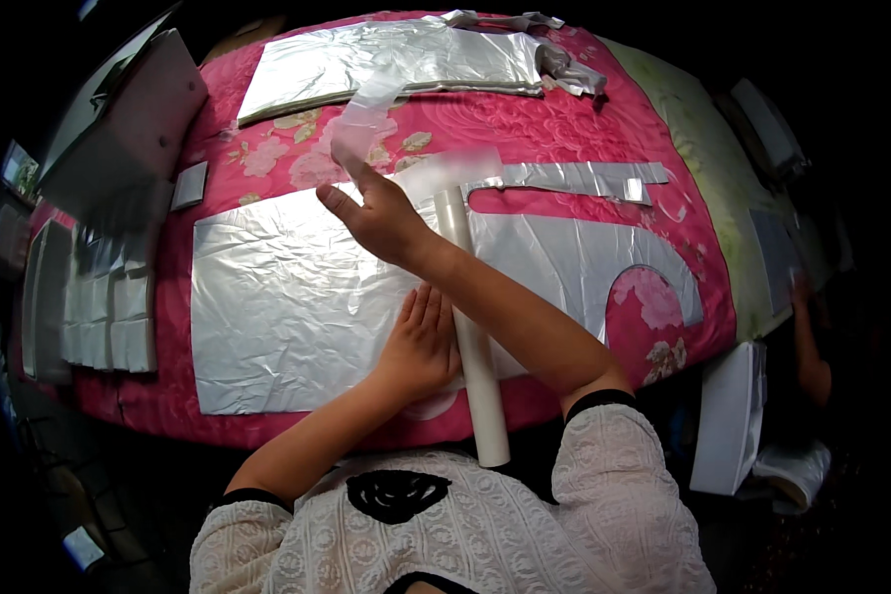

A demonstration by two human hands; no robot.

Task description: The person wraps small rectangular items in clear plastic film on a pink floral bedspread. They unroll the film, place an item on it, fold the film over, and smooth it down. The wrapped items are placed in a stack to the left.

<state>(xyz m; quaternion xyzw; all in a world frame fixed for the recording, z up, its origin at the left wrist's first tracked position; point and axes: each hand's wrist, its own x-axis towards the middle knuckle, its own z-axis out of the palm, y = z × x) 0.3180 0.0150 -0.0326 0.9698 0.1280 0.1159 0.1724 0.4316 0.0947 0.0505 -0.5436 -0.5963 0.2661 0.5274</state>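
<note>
A silver plastic sheet (277, 307) with curved cutouts and long strap-like ends on its right lies spread on the bed. My left hand (421, 342) rests flat on it, fingers together and stretched out, beside a long whitish tube (480, 396). The tube lies across the sheet, its near end reaching past the bed edge toward my body. My right arm crosses over the tube. Beyond the left one, my right hand (381, 218) is raised with its thumb spread from the fingers. A translucent film strip (369, 111) is at its fingertips; whether they touch it I cannot tell.
A stack of folded silver sheets (386, 59) lies at the far side of the pink floral cover (525, 119). White packets (109, 307) and a large pale box (129, 139) stand at left. A white box (728, 421) and another person's arm (810, 346) are at right.
</note>
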